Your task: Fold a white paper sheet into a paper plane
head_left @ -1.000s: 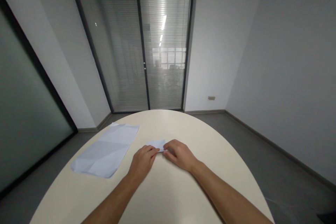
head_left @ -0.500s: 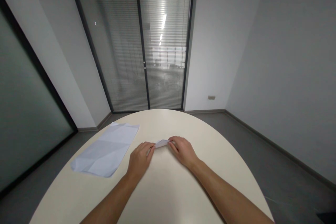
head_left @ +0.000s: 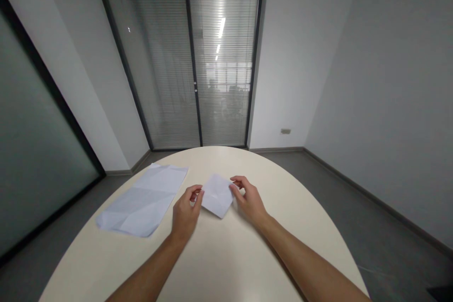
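A small piece of white paper (head_left: 217,194), turned with one corner toward me, is held just over the table between my two hands. My left hand (head_left: 187,207) pinches its left corner between thumb and fingers. At the opposite corner, my right hand (head_left: 248,199) grips the paper with the thumb on the near side and fingers curled behind. The paper's broad face shows, fairly flat. Left of my left hand lies a larger creased white sheet (head_left: 143,203), untouched by either hand.
The round cream table (head_left: 212,264) curves away at both sides and at the back. Beyond it stand dark-framed glass doors (head_left: 193,66) with blinds. A white wall (head_left: 382,80) rises on the right, above grey floor (head_left: 354,188).
The paper was a narrow, edge-on strip between my hands; now its whole face is visible, one corner pointing toward me. My hands have shifted slightly apart. The large sheet stays put.
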Tool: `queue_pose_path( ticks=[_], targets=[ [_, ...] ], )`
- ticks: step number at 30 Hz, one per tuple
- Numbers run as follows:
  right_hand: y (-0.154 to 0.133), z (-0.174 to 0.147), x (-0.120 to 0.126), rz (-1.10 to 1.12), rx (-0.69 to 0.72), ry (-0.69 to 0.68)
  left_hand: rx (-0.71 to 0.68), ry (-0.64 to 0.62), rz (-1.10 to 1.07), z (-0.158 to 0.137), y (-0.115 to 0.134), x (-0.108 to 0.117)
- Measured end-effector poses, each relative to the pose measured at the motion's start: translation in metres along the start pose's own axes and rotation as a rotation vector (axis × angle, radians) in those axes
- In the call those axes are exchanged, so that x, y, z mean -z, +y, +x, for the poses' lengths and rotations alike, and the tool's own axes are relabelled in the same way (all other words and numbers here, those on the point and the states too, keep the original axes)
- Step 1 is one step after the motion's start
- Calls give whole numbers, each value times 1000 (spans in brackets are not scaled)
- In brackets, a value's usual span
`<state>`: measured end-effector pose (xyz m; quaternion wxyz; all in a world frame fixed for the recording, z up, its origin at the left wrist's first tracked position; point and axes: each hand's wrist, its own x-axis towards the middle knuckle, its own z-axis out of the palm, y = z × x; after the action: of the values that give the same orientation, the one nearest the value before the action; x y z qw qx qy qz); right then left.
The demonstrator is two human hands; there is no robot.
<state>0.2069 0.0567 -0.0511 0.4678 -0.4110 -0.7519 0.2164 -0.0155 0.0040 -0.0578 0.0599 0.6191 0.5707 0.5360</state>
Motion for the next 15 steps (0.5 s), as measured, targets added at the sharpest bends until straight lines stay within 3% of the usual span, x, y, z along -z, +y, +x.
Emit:
queue_pose_path(
  ticks=[4, 9, 11, 15],
  targets=[
    [3, 2, 1, -146, -30, -86, 85, -137, 58, 1, -1, 0],
    [2, 1, 1, -322, -11, -165, 96, -238, 215, 0, -7, -2],
    [2, 0, 0, -368, -10, -184, 43, -242, 269, -1, -11, -4],
    [4, 0, -2, -422, -29, -215, -189, -296, 258, -3, -13, -6]
  ],
)
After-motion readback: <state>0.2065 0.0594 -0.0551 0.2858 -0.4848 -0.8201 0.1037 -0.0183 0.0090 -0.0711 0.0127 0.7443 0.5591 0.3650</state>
